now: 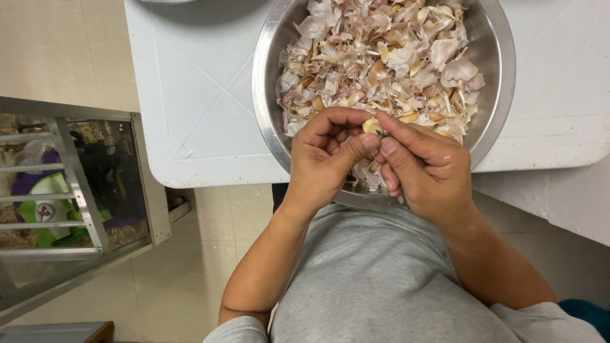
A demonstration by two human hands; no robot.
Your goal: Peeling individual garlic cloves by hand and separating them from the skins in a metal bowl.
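Both hands meet over the near rim of a large steel bowl (267, 95) heaped with papery garlic skins (381, 57) and cloves. My left hand (324, 159) and my right hand (426, 168) pinch one small garlic clove (371, 126) between their fingertips, thumbs pressed against it. A bit of loose skin hangs below the fingers. The bowl stands on a white table (197, 95), its near edge overhanging toward my grey shirt.
A metal-framed glass cabinet (76, 190) with coloured items inside stands on the left. Beige floor tiles (190, 254) lie below the table edge. Another round vessel's edge (165, 2) shows at the top.
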